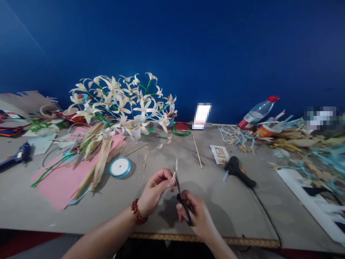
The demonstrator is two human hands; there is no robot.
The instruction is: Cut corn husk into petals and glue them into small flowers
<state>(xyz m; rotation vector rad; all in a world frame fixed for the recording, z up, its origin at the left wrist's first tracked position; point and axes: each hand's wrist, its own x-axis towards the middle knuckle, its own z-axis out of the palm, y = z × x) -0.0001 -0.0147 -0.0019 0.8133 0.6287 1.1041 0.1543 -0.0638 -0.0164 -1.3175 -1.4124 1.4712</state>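
Near the table's front middle, my left hand (157,189) pinches a thin pale strip (176,162), which looks like corn husk. The strip's narrow end sticks up past my fingertips. A pair of black-handled scissors (183,207) is held in my right hand (196,216), with my fingers through the handles. The blades point up and away from me, right beside the strip at my left fingertips. Whether the blades touch the strip I cannot tell. A red bead bracelet circles my left wrist.
Cream handmade flowers (124,102) on green stems stand at the back left. Husks lie on pink paper (54,187) beside a ribbon spool (120,167). To the right are a black glue gun (239,172) with its cord, a plastic bottle (257,112) and a white power strip (304,201).
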